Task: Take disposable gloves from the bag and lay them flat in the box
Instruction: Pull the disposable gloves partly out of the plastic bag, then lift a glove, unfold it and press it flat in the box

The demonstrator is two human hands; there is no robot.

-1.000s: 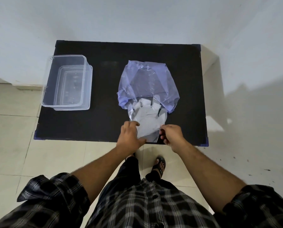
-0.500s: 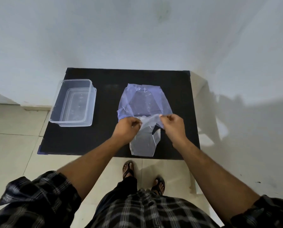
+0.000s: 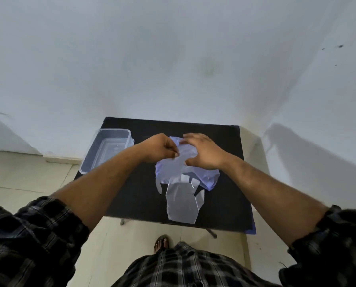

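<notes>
A bluish plastic bag (image 3: 209, 179) lies on the black table (image 3: 131, 195), with clear disposable gloves (image 3: 182, 204) sticking out of its near end toward me. My left hand (image 3: 159, 148) is closed and pinches the thin film at the bag's upper left. My right hand (image 3: 202, 152) lies on top of the bag with fingers spread, thumb against the plastic. The clear box (image 3: 106, 150) stands with nothing in it at the table's far left corner, left of my left hand.
A white wall rises right behind the table. Tiled floor lies to the left and in front, with one sandalled foot (image 3: 161, 244) under the table's near edge. A table leg (image 3: 212, 234) shows below the right front.
Both hands moved from the gloves' near end up the bag to its far part. The view tilted upward, so the table sits lower in frame.
</notes>
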